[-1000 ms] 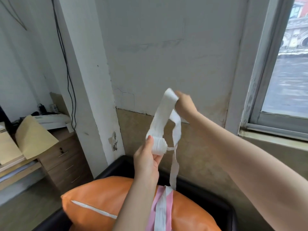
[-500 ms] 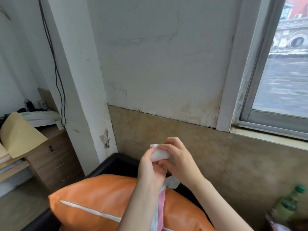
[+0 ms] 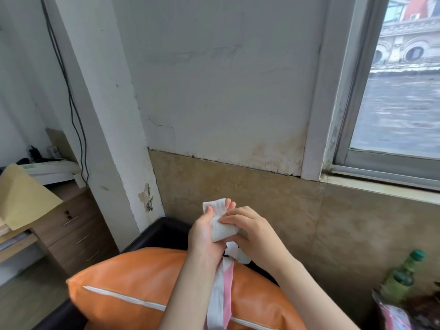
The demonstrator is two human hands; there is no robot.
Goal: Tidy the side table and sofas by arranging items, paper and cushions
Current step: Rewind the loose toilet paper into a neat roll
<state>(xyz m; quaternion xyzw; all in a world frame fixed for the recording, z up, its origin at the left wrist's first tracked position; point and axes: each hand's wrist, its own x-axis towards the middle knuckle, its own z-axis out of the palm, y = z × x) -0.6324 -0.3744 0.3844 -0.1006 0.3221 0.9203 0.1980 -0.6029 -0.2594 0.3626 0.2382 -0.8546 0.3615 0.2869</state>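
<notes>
While winding, both hands clasp the paper wad (image 3: 220,226) up over the cushion (image 3: 133,279). Left hand (image 3: 204,234) curled round the wad from the near side, thumb along its left edge, fingertips poking out past its far end. Right hand (image 3: 250,231) wrapped on from the right, fingers laid across the wad's top, pinching it against the left palm. Below the grip, a loose tail (image 3: 219,294) of paper trails straight down, past the left wrist and over the cushion, out of view at the bottom. So, by the look of it: part wound, tail not yet gathered. Beneath and behind the grip, black sofa (image 3: 164,232) with the cushion lying flat across it, probably yet to be set straight. Low and right of the grip, a green bottle (image 3: 402,277) stands; side table itself not clearly shown. Most of the tidying seems left.
</notes>
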